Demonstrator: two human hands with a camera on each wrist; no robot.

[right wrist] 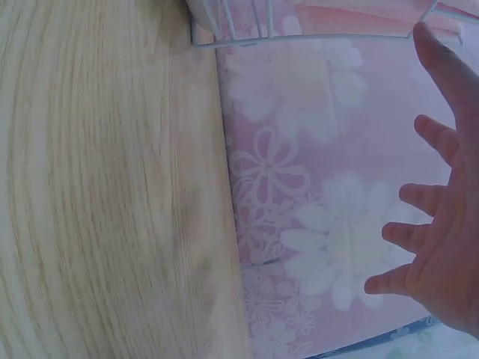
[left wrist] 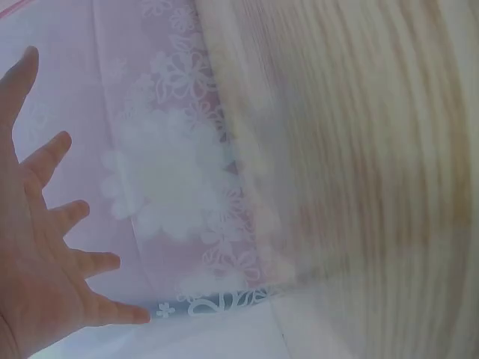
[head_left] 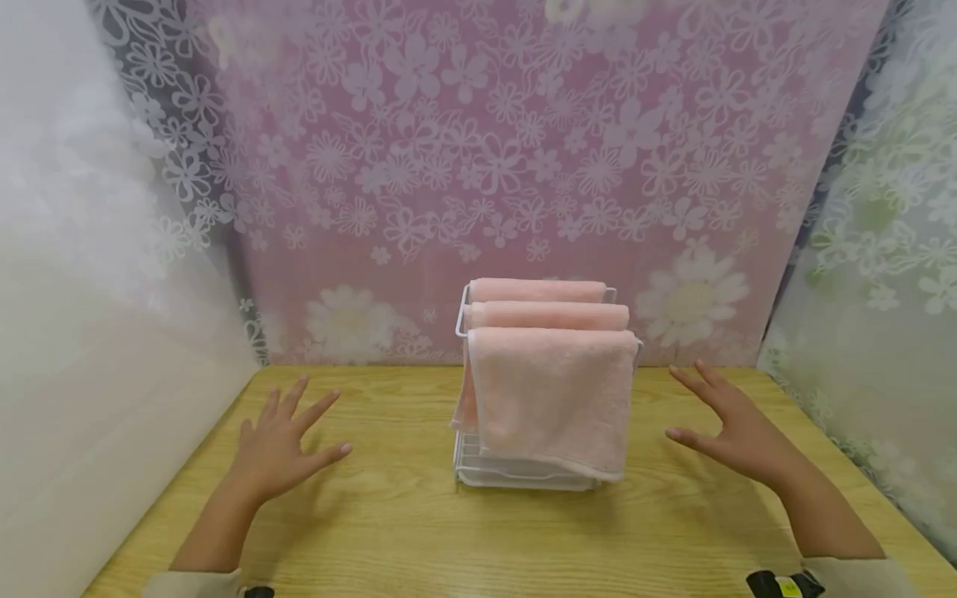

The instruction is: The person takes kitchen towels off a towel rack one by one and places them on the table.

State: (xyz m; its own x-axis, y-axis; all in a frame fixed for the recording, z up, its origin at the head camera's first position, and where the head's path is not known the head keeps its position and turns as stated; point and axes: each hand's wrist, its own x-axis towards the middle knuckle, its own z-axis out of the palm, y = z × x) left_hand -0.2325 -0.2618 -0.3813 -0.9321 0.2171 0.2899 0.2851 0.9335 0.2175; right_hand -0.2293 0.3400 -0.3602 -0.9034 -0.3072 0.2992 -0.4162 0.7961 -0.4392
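On the wooden table [head_left: 389,531], a white rack [head_left: 523,477] is placed, over it three pink towels [head_left: 553,399] are hung, and on either side the left hand [head_left: 275,448] and right hand [head_left: 740,432] are held with fingers spread wide and nothing gripped.

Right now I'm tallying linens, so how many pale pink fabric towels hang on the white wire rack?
3: the front towel, the middle towel and the back towel, one behind another on the white wire rack. Others could be hidden behind.
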